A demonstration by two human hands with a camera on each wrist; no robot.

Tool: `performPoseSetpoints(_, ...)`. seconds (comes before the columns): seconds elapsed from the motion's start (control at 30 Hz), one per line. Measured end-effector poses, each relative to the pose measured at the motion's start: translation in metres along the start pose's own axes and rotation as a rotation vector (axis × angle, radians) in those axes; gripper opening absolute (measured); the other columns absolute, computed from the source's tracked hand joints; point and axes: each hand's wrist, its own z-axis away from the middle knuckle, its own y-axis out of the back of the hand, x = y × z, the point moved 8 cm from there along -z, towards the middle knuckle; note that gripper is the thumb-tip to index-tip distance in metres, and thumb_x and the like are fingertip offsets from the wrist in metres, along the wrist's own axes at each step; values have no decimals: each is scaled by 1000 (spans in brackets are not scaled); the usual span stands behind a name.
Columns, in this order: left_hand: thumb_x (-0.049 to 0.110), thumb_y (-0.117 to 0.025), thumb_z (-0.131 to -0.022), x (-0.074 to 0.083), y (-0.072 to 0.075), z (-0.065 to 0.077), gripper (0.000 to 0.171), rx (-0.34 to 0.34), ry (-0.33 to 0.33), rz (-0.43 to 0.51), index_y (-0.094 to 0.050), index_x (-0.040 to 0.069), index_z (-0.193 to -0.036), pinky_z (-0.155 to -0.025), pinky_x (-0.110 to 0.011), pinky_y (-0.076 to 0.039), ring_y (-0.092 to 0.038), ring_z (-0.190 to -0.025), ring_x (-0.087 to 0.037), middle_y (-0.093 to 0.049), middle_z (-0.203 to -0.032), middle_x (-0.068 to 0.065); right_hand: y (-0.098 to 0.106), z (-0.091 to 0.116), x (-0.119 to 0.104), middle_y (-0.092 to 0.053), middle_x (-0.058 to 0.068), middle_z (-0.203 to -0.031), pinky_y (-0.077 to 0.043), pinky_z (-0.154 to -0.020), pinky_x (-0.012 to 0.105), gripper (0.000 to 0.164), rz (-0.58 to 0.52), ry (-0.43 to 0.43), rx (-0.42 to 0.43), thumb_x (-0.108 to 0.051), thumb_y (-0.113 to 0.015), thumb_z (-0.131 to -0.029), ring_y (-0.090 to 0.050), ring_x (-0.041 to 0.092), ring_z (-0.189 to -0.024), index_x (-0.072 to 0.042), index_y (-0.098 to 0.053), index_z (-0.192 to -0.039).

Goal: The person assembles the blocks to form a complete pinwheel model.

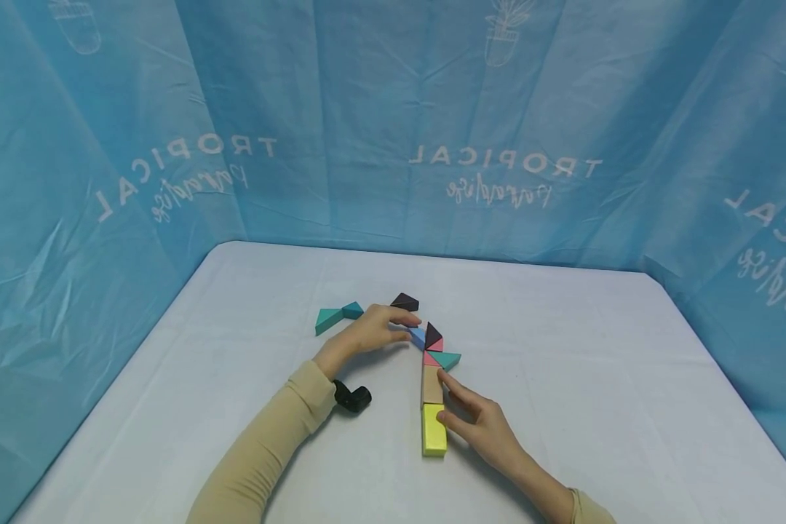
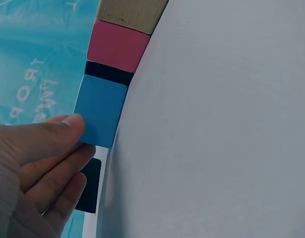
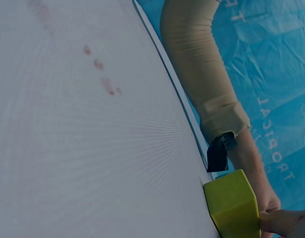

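In the head view, my left hand (image 1: 378, 327) pinches the end of a blue triangular block (image 1: 417, 337) between thumb and fingers. The left wrist view shows the thumb at the edge of the blue block (image 2: 100, 111). My right hand (image 1: 487, 429) has its index fingertip touching the side of a bare wooden block (image 1: 432, 384), its thumb against a yellow block (image 1: 434, 431). These two lie end to end. Above them sit pink (image 1: 429, 359) and teal (image 1: 445, 359) triangles, then a black triangle (image 1: 433, 334) beside another pink piece (image 1: 436, 345).
Beyond the left hand lie a black block (image 1: 406, 301), a teal triangle (image 1: 327, 319) and a darker teal piece (image 1: 352, 310). A black device (image 1: 354, 399) sits at the left wrist. Blue printed curtains (image 1: 393, 109) surround the white table (image 1: 563, 364).
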Motion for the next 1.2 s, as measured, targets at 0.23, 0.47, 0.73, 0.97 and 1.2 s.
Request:
performPoseSetpoints(0.23,6,-65,-89,-2,0,-1,27,18,-14,33,-67,7,-116,-92,-35,-47,-61,-105,-17,-67,-112,-4,1,0,0,-40,18,-142,-32,-103,27,57,-12,0,3,-3,-65,-88,-37,30,-130,6,-41,-138)
performPoseSetpoints(0.47,7,-65,-89,-1,-2,-3,26,36,-7,30,-68,8,-115,-92,-33,-47,-61,-103,-13,-68,-108,-1,-1,0,2,-39,18,-143,-31,-104,39,57,-46,-26,-2,-3,-65,-88,-34,28,-132,5,-40,-139)
performPoseSetpoints(0.73,6,-65,-89,-1,-2,-4,26,39,-13,47,-68,8,-115,-92,-33,-47,-61,-103,-13,-69,-107,-1,-1,0,1,-40,18,-142,-31,-104,37,57,-40,-23,3,-2,-65,-88,-35,28,-132,5,-41,-139)
performPoseSetpoints(0.97,7,-65,-89,0,-1,-4,28,33,-18,42,-67,8,-117,-93,-34,-47,-61,-104,-14,-69,-106,-2,-1,0,0,-40,18,-142,-32,-104,35,57,-37,-15,5,-2,-65,-87,-35,29,-131,5,-41,-139)
performPoseSetpoints(1.2,10,-63,-91,-6,34,-5,28,189,-1,66,-65,4,-119,-90,-41,-48,-62,-101,-20,-69,-104,-5,-1,0,-1,-40,19,-142,-32,-103,37,57,-32,1,3,-2,-66,-87,-36,29,-131,6,-41,-138)
